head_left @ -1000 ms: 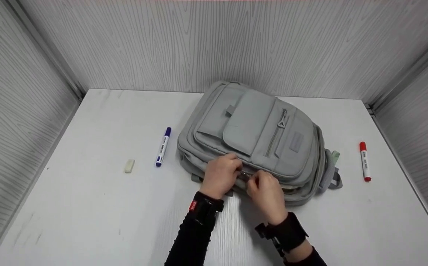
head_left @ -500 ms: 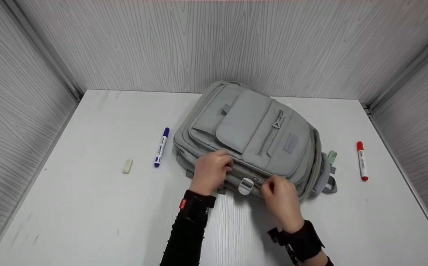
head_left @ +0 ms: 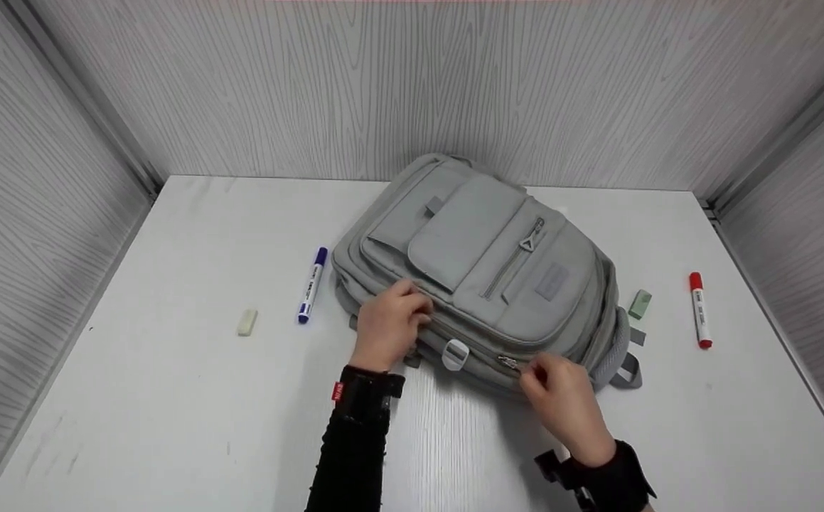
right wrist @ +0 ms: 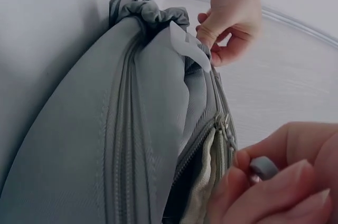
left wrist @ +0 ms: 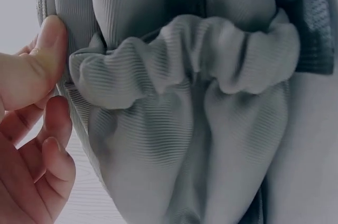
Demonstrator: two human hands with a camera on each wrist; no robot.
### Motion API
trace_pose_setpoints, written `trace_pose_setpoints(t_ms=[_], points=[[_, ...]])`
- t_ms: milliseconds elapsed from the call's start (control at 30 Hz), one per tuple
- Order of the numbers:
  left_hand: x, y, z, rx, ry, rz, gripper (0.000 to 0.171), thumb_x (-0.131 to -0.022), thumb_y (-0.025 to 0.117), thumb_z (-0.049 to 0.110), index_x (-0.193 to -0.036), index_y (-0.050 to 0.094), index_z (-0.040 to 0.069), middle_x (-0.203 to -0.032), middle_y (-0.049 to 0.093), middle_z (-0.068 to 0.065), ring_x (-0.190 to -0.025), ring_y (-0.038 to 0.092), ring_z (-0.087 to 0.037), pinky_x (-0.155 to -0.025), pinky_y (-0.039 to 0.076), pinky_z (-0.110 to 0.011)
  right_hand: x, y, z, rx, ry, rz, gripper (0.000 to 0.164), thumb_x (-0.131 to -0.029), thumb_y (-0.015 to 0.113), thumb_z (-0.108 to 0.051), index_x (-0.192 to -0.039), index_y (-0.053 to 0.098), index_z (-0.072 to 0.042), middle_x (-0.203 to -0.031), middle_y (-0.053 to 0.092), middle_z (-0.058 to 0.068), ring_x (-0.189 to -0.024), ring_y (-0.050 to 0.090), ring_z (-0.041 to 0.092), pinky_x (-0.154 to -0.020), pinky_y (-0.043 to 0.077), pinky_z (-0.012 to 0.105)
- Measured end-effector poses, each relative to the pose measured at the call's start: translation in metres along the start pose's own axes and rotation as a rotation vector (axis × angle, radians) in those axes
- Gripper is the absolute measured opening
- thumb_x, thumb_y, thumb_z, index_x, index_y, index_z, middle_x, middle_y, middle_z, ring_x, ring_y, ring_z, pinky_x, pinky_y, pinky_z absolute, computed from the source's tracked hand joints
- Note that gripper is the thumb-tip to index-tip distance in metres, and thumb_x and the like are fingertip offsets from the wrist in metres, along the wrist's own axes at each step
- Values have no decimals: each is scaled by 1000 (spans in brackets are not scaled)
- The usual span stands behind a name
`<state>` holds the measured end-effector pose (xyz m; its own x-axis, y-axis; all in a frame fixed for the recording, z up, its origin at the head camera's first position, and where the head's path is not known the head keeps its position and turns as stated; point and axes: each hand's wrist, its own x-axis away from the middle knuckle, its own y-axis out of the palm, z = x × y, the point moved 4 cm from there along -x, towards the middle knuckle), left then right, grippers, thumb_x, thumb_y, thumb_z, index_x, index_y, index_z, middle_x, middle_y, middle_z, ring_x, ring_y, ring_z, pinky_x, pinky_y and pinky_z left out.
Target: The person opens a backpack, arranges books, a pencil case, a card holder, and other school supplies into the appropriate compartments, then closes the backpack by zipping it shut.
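Note:
A grey backpack lies on the table with its front upward. My left hand pinches the seam edge beside the gathered side pocket, thumb on top. My right hand pinches a grey zipper pull at the near side of the backpack. Metal zipper sliders show just left of its fingertips. In the right wrist view the zipper gapes on the near side of the slider, showing a pale lining; beyond the slider it is closed. A light plastic buckle sits between the hands.
A blue marker and a whitish eraser lie left of the backpack. To its right are a green eraser, close to the straps, and a red marker. Grey wood-grain walls enclose the white table.
My right hand has moved right and nearer along the zipper, and my left hand a little left. The buckle between them came into sight. The backpack shifted slightly left, uncovering more green eraser.

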<state>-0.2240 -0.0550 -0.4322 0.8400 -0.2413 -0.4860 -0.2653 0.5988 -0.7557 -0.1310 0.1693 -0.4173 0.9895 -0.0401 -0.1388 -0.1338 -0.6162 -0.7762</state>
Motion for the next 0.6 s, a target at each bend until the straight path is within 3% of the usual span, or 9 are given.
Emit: trace_pose_setpoints(t_ms=[167,300,433,600], points=[[-1,1,1,-19,-4,-16,8,-79,79,21,-80,73,16,-83,62,3,-75,68,-17,-63,55,-35,0,-1,-1,-11,9,-2,22,-85,55,3,-69,60,-11,-63,49,-2,-59,41,6,-61,35,21],[-3,1,3,-11,0,-49,8,-80,79,16,-81,71,14,-84,62,2,-78,68,-17,-67,56,-34,5,9,-9,-41,0,-8,21,-88,57,1,-72,60,-11,-65,52,-2,-59,42,4,-61,36,21],[-4,2,3,4,-8,-68,7,-81,78,14,-81,71,13,-85,64,2,-78,68,-17,-70,57,-33,8,26,-23,-69,-67,-13,20,-92,56,1,-75,57,-10,-67,50,-2,-60,40,2,-59,37,20],[-2,4,3,4,-17,-79,8,-81,78,16,-81,71,13,-86,64,2,-78,68,-18,-70,57,-34,8,38,-34,-69,-143,46,19,-92,54,5,-77,56,-8,-68,48,-1,-61,40,3,-59,36,20]])
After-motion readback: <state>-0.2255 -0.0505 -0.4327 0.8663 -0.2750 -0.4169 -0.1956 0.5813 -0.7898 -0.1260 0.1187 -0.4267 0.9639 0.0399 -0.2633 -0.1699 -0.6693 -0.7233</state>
